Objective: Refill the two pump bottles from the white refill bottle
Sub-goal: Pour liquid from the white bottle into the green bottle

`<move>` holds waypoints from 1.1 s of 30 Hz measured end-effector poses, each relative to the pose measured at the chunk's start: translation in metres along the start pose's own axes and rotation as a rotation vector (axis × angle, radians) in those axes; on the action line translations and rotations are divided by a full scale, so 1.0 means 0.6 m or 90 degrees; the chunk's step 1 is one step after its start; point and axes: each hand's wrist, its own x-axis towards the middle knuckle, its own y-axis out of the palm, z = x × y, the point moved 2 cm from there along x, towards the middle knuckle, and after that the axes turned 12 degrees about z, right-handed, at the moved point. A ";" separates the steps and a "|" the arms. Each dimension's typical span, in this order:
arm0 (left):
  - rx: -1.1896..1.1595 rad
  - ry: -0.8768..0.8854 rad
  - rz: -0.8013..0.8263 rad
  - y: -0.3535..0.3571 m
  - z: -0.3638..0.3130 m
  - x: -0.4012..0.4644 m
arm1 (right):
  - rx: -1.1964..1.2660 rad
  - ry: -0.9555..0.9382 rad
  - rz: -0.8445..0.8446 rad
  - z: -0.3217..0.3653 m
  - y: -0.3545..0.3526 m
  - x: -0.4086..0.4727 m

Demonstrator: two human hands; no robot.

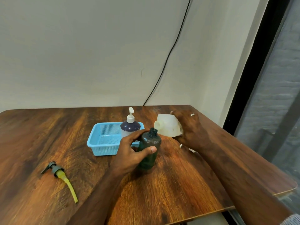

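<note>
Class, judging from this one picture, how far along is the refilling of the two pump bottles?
Done: the dark bottle is open, its pump lying on the table. In hand: left hand steadies it while right hand tips the white refill bottle over its neck. Left: the capped bottle in the basket.

No text can be read; the white refill bottle carries a label with print too small to read.

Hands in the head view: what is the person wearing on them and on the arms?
Both hands are bare, no gloves. The right hand has a silver ring on one finger; the left hand shows none. Forearms are bare, with a grey knitted cuff pushed up the right arm.
</note>
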 end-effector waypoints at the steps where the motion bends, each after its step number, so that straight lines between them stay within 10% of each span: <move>1: 0.001 0.000 0.003 0.000 0.000 0.000 | 0.000 0.001 0.000 0.001 -0.001 0.000; 33: 0.001 0.007 0.000 -0.001 0.003 0.001 | -0.012 0.012 0.014 -0.004 0.002 0.001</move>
